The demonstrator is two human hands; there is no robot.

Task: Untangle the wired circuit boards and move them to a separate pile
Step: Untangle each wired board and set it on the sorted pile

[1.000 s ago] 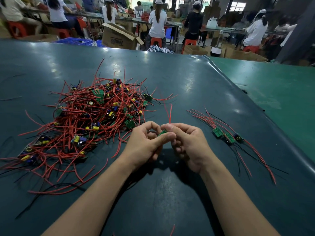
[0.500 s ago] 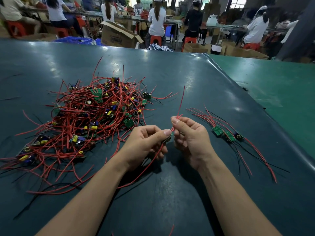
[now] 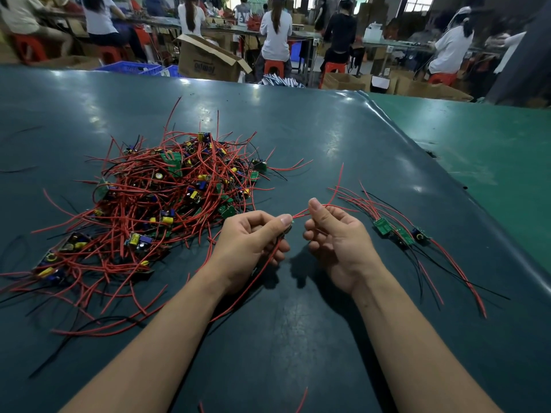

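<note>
**K:** Factory floor behind, seated workers at far benches. Dark green table in front, big tangled pile of red-wired boards left of centre.

**M:** Hands?

**K:** Both forearms come in from the near edge, hands meet mid-table, just apart. Left hand is curled, knuckles up, thumb pressed against the forefinger, pinching a small board at its tip. Board is mostly hidden by the fingers, only a dark sliver shows.

**M:** Right?

**K:** Right hand palm faces left, fingers loosely curled, thumb up. Thumb and forefinger pinch a red wire that runs out of the left hand's pinch.

**M:** Wire direction?

**K:** Short span between the two pinches runs left-right, rising a bit toward the right hand. Past the right thumb one strand points toward the far edge, tilted right. Another red lead drops from the left hand toward the near edge, angled left, and lies on the table under the left wrist.

**M:** Sorted ones?

**K:** Separate pile just right of the right hand: three or so green boards side by side, near the right edge. Their wires run long-axis diagonal, far-left to near-right, red and black ends fanned both ways.

**M:** Held board vs piles?

**K:** Between them, touching neither.
</note>
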